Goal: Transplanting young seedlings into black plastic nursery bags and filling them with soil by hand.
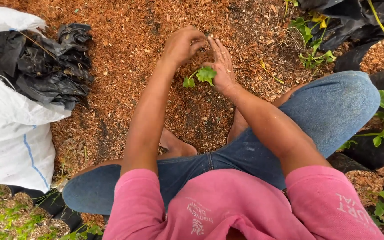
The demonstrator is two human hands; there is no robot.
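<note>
Head camera, single view: worn on the person's head, facing steeply down over pink sleeves and crossed legs; both hands near, upper centre; ground (125, 53) fills the frame, sack (10, 133) cut by left edge.

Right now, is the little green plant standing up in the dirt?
Yes, upright: the seedling has its leaves spread above the brown mulch, between the left hand and right hand.

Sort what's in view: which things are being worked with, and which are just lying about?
In hand:
left hand
right hand
green seedling
reddish-brown husk mix

Lying about:
white sack
crumpled black plastic bags
filled black bags with plants
</note>
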